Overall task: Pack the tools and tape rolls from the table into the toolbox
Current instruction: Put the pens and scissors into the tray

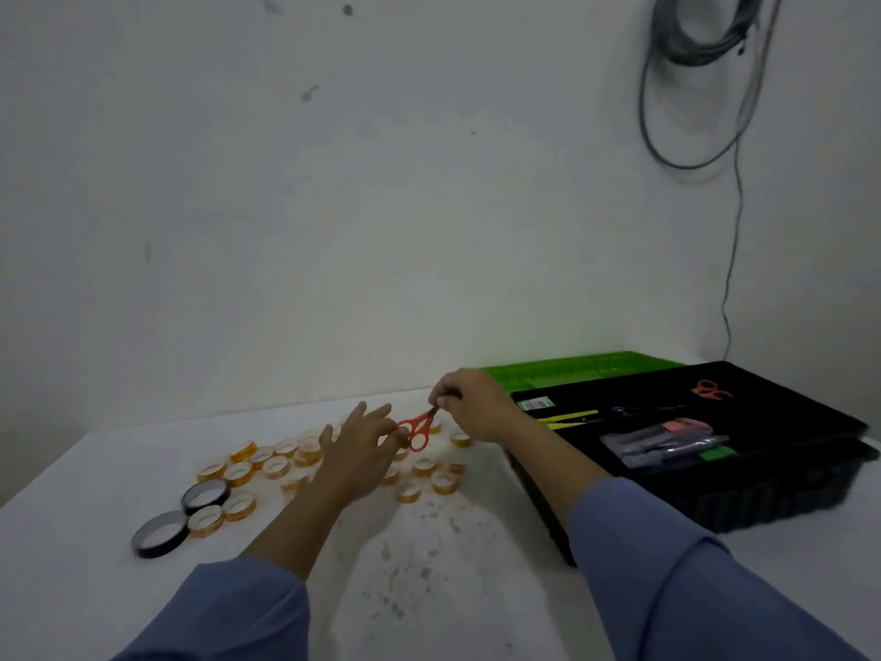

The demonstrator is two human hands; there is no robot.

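Orange-handled scissors (417, 430) hang just above the white table. My right hand (469, 406) pinches their blade end. My left hand (362, 443) has its fingertips on the orange handle loops, other fingers spread. Several small yellow tape rolls (276, 466) lie scattered on the table around and under my hands. Two larger black tape rolls (159, 533) sit at the left. The open black toolbox (743, 489) stands to the right, its tray holding a second pair of orange scissors (710, 389), yellow-handled tools (569, 418) and a packaged tool set (665, 441).
The toolbox's green lid (581, 369) lies open behind it against the white wall. Coiled grey cable (701, 35) hangs on the wall at the upper right. The white table (429, 541) is stained in front of me.
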